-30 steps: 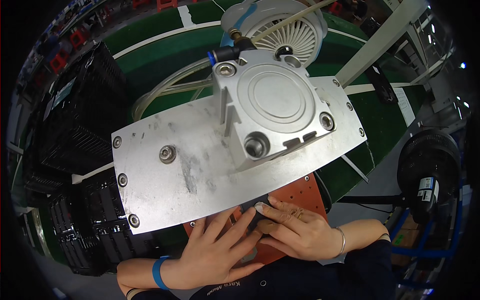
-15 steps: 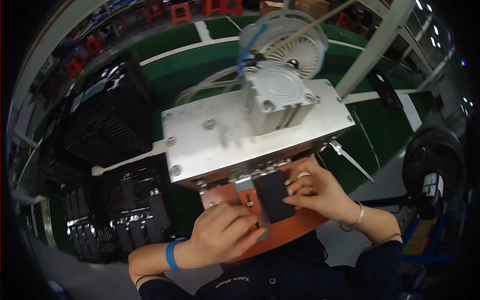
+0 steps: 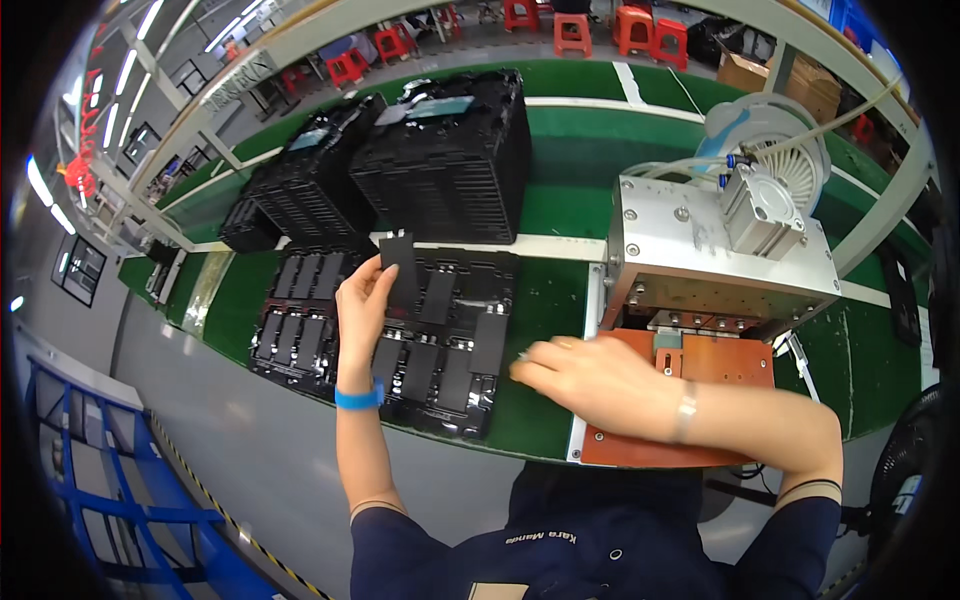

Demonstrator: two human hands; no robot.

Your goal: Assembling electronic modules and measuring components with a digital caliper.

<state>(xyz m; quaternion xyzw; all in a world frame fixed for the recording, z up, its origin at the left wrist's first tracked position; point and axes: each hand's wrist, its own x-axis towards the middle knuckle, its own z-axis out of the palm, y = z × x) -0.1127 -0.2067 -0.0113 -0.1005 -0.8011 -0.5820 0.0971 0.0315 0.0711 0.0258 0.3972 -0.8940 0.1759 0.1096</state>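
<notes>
My left hand (image 3: 362, 300) pinches a flat black rectangular piece with small metal tabs (image 3: 398, 272) between thumb and fingers, over a black plastic tray (image 3: 508, 290). Several similar black pieces (image 3: 437, 297) lie in the tray's slots. My right hand (image 3: 590, 380) is in front of the metal press (image 3: 650, 225), its forearm crossing the orange base plate (image 3: 625, 450). Its fingers are drawn together toward the tray and slightly blurred; whether they hold something small cannot be made out. No black piece shows on the visible part of the orange plate.
A second black tray with pieces (image 3: 290, 335) lies farther left. Behind stand tall stacks of black trays (image 3: 440, 170). A small white fan (image 3: 790, 160) is behind the press, with a metal caliper-like tool (image 3: 797, 365) at its right. The green bench top (image 3: 545, 285) lies between tray and press.
My view has swung left. Both hands have left the press front: the left is now at the tray with a black piece, while the right no longer holds the black piece there.
</notes>
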